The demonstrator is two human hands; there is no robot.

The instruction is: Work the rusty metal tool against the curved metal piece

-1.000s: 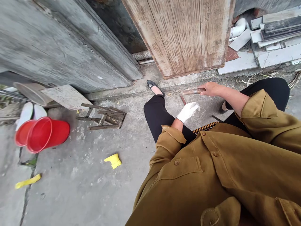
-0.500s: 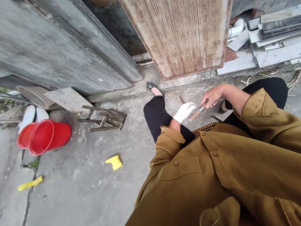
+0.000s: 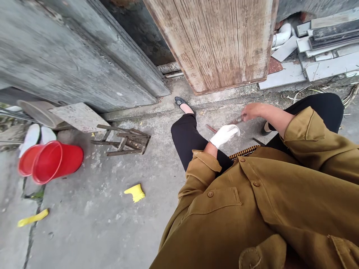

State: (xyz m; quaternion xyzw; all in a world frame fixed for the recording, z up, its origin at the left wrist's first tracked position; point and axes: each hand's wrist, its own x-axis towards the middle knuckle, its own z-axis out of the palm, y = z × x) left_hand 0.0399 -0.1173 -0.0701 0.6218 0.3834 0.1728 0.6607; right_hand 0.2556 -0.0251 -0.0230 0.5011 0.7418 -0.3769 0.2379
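Observation:
My left hand (image 3: 225,136), in a white glove, is closed between my knees. A thin reddish-brown stick (image 3: 211,129) sticks out from it toward the left; its other end is hidden by the glove. Just beyond it, my bare right hand (image 3: 249,112) is closed around a paintbrush (image 3: 235,120), which points left past the gloved fingers. The brush is blurred, and I cannot tell whether it touches the stick.
A weathered wooden panel (image 3: 218,48) stands ahead, with stacked boards (image 3: 325,48) and a white pipe (image 3: 283,35) to its right. On the left are a small wooden stool (image 3: 126,141) on its side, red buckets (image 3: 68,160) and yellow pieces (image 3: 136,192) on the concrete.
My gloved hand has turned and shifted slightly right, and the stick has swung lower and left. My right hand has moved a little away from my body, bringing the brush beyond the glove.

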